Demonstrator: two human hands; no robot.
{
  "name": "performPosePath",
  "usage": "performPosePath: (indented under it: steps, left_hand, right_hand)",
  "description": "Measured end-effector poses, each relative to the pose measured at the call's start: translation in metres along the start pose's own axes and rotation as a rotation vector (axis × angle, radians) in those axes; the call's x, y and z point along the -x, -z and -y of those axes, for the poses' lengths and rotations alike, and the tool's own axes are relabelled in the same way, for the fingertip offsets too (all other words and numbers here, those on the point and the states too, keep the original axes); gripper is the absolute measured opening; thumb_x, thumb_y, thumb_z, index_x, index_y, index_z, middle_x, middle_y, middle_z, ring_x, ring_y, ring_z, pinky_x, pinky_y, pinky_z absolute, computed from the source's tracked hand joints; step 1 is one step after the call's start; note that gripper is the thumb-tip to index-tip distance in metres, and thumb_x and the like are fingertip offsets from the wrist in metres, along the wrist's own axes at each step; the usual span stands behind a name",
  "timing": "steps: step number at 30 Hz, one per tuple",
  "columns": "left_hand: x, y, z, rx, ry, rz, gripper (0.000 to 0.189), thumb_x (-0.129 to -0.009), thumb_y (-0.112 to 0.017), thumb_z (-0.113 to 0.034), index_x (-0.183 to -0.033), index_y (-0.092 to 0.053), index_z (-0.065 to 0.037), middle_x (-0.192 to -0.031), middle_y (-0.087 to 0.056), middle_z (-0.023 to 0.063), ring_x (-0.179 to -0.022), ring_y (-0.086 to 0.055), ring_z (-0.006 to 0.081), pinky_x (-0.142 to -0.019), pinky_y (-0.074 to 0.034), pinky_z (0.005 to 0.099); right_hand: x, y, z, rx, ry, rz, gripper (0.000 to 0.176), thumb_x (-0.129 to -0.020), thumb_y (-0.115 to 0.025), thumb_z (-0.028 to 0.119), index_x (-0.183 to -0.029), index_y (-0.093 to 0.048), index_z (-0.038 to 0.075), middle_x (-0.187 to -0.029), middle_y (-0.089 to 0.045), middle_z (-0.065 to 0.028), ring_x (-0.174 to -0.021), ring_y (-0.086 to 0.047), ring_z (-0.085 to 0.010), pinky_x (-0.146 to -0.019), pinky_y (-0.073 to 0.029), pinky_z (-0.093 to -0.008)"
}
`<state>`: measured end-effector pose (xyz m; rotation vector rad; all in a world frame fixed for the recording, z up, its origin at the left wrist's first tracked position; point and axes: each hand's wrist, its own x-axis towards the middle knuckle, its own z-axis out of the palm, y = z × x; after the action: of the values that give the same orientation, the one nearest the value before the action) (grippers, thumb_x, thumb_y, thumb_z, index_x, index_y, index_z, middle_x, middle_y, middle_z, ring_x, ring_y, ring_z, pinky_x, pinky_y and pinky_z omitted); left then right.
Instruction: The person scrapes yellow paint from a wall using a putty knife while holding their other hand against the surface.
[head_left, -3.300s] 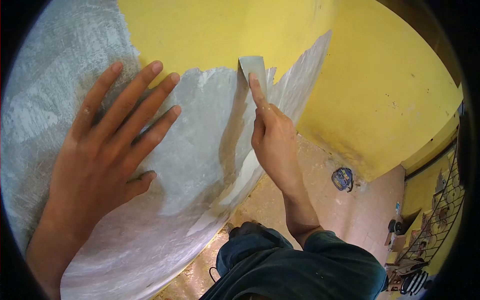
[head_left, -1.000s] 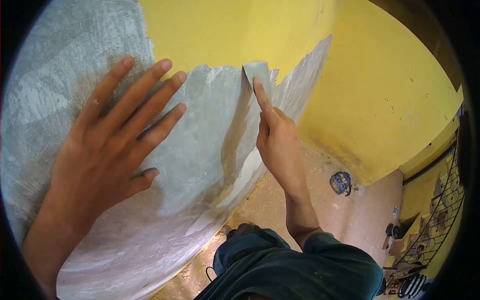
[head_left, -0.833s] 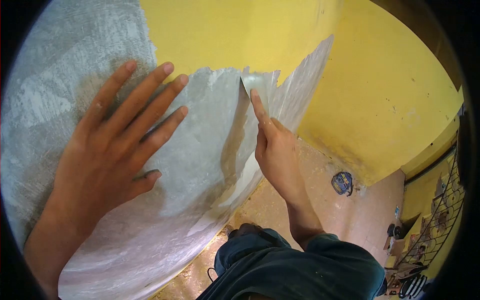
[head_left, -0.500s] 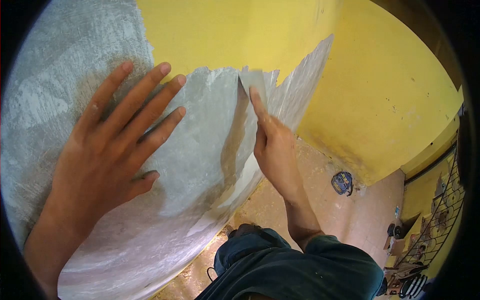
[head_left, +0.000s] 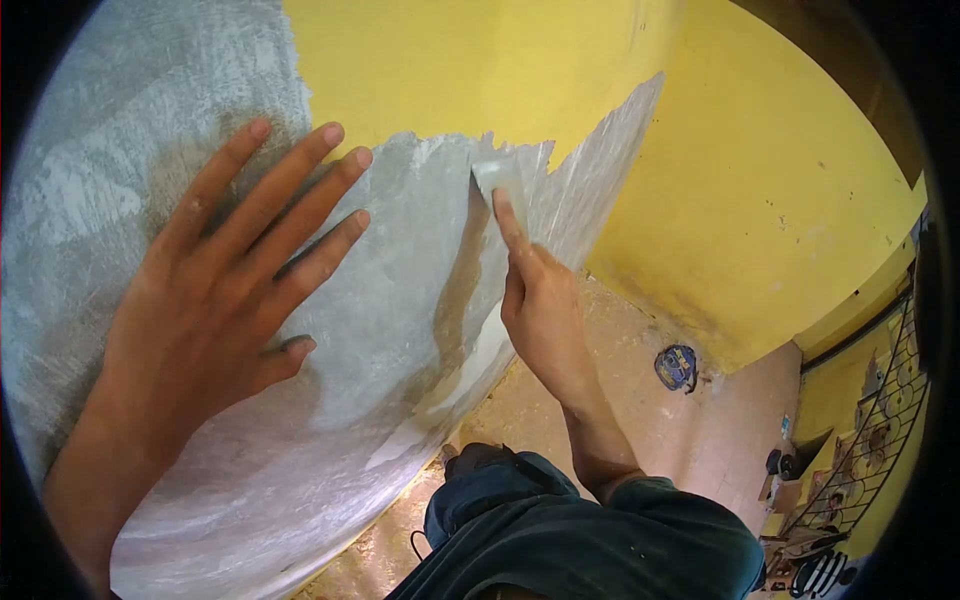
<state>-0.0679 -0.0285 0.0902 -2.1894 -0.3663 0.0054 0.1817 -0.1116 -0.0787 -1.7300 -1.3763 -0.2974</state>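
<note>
My left hand (head_left: pixel 225 260) lies flat with fingers spread against the scraped grey wall (head_left: pixel 390 260), its fingertips near the ragged border of the yellow paint (head_left: pixel 400 70). To its right, my right hand (head_left: pixel 545 300) grips a scraper (head_left: pixel 500 180) and stretches the index finger along its blade. The blade sits on grey wall just below the jagged paint edge. Its handle is hidden inside my fist. A dark shadow falls on the wall below the blade.
A yellow side wall (head_left: pixel 770 180) meets the scraped wall at the right. On the tiled floor (head_left: pixel 650 430) a blue-and-black bundle (head_left: pixel 676 368) lies near that corner. A black metal grille (head_left: pixel 865 410) and assorted items stand at the far right.
The scraper in my right hand has slid a little down, away from the yellow paint edge. My left hand stays in place on the wall.
</note>
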Motion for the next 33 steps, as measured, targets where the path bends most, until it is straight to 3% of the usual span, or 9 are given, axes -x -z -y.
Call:
performPosePath:
  steps: [3,6,13,16,18,22,24,31,33]
  left_hand:
    - [0.000,-0.001,-0.001,-0.037,0.008,-0.014,0.099,-0.064,-0.086,-0.067,-0.150,-0.053,-0.033,-0.171,-0.028,-0.0002,-0.160,-0.017,0.0232,-0.135,-0.008,0.0515]
    - [0.000,0.001,0.000,-0.070,-0.006,-0.004,0.097,-0.065,-0.084,-0.070,-0.150,-0.053,-0.033,-0.171,-0.029,-0.0005,-0.160,-0.017,0.0231,-0.135,-0.007,0.0513]
    - [0.000,0.001,0.001,-0.085,-0.023,-0.001,0.095,-0.067,-0.084,-0.071,-0.149,-0.054,-0.034,-0.171,-0.029,-0.0005,-0.160,-0.017,0.0230,-0.135,-0.005,0.0509]
    - [0.001,0.000,-0.001,-0.091,-0.008,-0.001,0.095,-0.067,-0.083,-0.071,-0.149,-0.054,-0.034,-0.171,-0.028,-0.0002,-0.160,-0.017,0.0233,-0.135,-0.005,0.0512]
    - [0.000,0.000,-0.001,-0.077,-0.008,-0.006,0.095,-0.066,-0.084,-0.071,-0.149,-0.054,-0.034,-0.171,-0.028,0.0001,-0.160,-0.017,0.0234,-0.135,-0.005,0.0512]
    - [0.001,0.005,0.001,-0.107,-0.018,0.006,0.097,-0.066,-0.084,-0.071,-0.150,-0.053,-0.033,-0.172,-0.026,0.0002,-0.161,-0.016,0.0235,-0.135,-0.006,0.0516]
    - [0.002,0.004,0.001,-0.047,-0.034,0.010,0.099,-0.066,-0.085,-0.068,-0.152,-0.050,-0.032,-0.172,-0.026,0.0009,-0.161,-0.016,0.0241,-0.135,-0.007,0.0517]
    - [0.000,0.011,0.005,0.049,-0.033,0.034,0.105,-0.064,-0.090,-0.056,-0.155,-0.046,-0.028,-0.172,-0.026,0.0027,-0.161,-0.018,0.0257,-0.135,-0.008,0.0517]
    - [-0.002,0.011,0.004,0.124,0.027,-0.020,0.106,-0.064,-0.091,-0.051,-0.157,-0.046,-0.027,-0.172,-0.027,0.0036,-0.160,-0.020,0.0269,-0.134,-0.010,0.0529]
  right_hand:
    - [-0.029,0.003,0.005,0.041,0.058,-0.151,0.084,-0.089,-0.057,-0.006,-0.164,-0.037,0.027,-0.075,-0.054,-0.0174,-0.066,-0.060,-0.0364,-0.063,-0.049,-0.0486]
    - [-0.016,0.006,0.006,0.086,0.004,-0.064,0.084,-0.089,-0.056,-0.007,-0.163,-0.039,0.028,-0.073,-0.053,-0.0167,-0.064,-0.059,-0.0356,-0.063,-0.049,-0.0483]
    - [-0.017,0.008,0.006,0.071,-0.005,-0.097,0.084,-0.089,-0.056,-0.008,-0.163,-0.039,0.029,-0.073,-0.053,-0.0165,-0.064,-0.058,-0.0355,-0.063,-0.049,-0.0485]
    - [-0.007,0.001,0.005,0.080,-0.043,0.006,0.084,-0.089,-0.056,-0.008,-0.163,-0.039,0.028,-0.073,-0.053,-0.0163,-0.066,-0.059,-0.0353,-0.064,-0.049,-0.0482]
    - [-0.016,0.000,0.005,0.040,0.011,-0.119,0.084,-0.089,-0.056,-0.008,-0.163,-0.038,0.027,-0.072,-0.053,-0.0161,-0.065,-0.058,-0.0349,-0.063,-0.049,-0.0476]
    - [-0.012,0.000,0.009,0.044,0.016,-0.115,0.086,-0.088,-0.056,-0.008,-0.164,-0.037,0.026,-0.072,-0.053,-0.0165,-0.063,-0.058,-0.0357,-0.061,-0.049,-0.0478]
    - [-0.001,-0.002,0.009,0.002,-0.012,-0.010,0.086,-0.088,-0.057,-0.007,-0.165,-0.035,0.026,-0.073,-0.054,-0.0165,-0.062,-0.057,-0.0361,-0.060,-0.048,-0.0478]
    - [0.010,-0.004,0.002,-0.001,-0.019,-0.041,0.083,-0.089,-0.058,-0.004,-0.164,-0.038,0.024,-0.073,-0.053,-0.0159,-0.064,-0.059,-0.0356,-0.063,-0.051,-0.0462]
    - [0.038,-0.002,-0.006,-0.159,-0.023,0.110,0.082,-0.090,-0.058,-0.005,-0.164,-0.038,0.025,-0.074,-0.054,-0.0161,-0.068,-0.061,-0.0372,-0.066,-0.052,-0.0453]
